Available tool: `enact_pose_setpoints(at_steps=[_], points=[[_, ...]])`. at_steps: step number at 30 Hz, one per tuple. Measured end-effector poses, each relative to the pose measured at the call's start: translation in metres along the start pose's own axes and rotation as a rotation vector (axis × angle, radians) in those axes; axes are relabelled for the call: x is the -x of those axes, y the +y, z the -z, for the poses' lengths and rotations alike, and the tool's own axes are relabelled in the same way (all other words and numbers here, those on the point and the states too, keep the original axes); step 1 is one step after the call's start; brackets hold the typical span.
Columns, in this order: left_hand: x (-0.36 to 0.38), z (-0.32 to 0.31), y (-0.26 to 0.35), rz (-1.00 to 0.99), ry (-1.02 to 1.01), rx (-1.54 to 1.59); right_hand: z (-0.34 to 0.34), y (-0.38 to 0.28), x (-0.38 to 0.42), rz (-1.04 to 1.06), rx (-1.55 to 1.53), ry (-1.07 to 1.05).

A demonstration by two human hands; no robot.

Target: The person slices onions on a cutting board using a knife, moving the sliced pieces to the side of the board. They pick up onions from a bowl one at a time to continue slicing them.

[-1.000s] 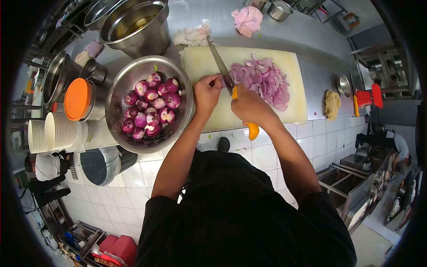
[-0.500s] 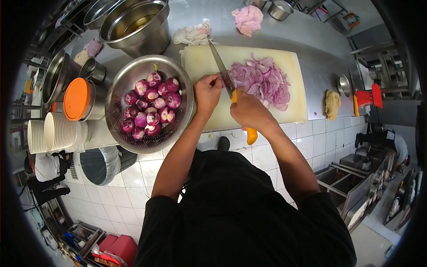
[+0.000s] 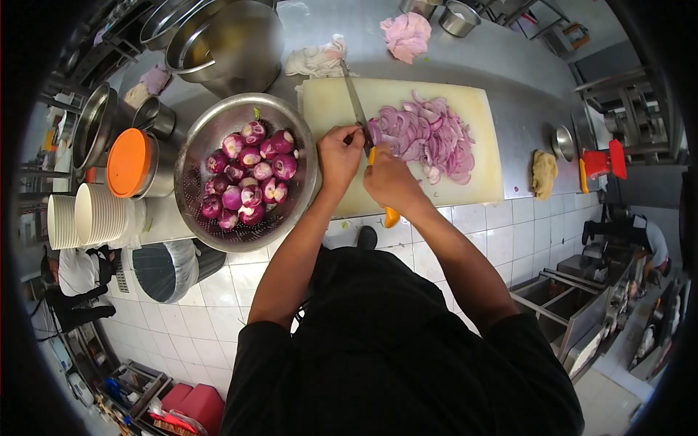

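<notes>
My right hand (image 3: 392,178) is wrapped round the yellow handle of a kitchen knife (image 3: 353,94), whose long blade points away from me across the left part of a white cutting board (image 3: 436,198). Curled close against the blade's left side, the fingers of my left hand (image 3: 339,161) hold a small dark purple piece of red onion, mostly hidden by the fingers. Right of the blade spreads a pile of sliced red onion (image 3: 440,138). Beside my left forearm, a perforated metal colander (image 3: 196,116) holds several peeled whole red onions (image 3: 251,174).
Large steel pots (image 3: 240,43) stand behind the colander. A whitish cloth (image 3: 316,58) and a pink cloth (image 3: 406,36) lie beyond the board. To the left are an orange lid (image 3: 129,163) and stacked white tubs (image 3: 98,213). Another person (image 3: 654,243) bends at far right.
My right hand and the knife handle have shifted left and slightly toward me, with the blade now closer to my left fingers. The left hand has barely moved.
</notes>
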State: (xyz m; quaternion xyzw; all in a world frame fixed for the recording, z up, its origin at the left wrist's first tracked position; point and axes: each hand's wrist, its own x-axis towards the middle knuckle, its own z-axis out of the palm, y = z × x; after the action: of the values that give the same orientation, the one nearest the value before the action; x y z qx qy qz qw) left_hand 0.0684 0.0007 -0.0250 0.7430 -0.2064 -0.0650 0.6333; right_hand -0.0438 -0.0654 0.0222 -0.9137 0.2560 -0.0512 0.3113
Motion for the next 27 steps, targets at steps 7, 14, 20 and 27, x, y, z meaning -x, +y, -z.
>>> enact_pose_setpoints(at_steps=[7, 14, 20, 27], points=[[0.002, -0.001, 0.019, -0.138, -0.038, -0.190, 0.061, -0.020, -0.027, -0.335, -0.321, -0.291], [0.020, 0.011, 0.028, -0.249, 0.020, -0.216, 0.056, -0.011, -0.001, -0.183, -0.135, 0.000], [0.091, 0.058, 0.092, -0.060, -0.120, -0.164, 0.016, -0.008, 0.030, -0.089, -0.205, -0.046], [0.108, 0.075, 0.112, 0.023, -0.272, -0.130, 0.036, 0.023, 0.034, -0.208, -0.144, 0.062]])
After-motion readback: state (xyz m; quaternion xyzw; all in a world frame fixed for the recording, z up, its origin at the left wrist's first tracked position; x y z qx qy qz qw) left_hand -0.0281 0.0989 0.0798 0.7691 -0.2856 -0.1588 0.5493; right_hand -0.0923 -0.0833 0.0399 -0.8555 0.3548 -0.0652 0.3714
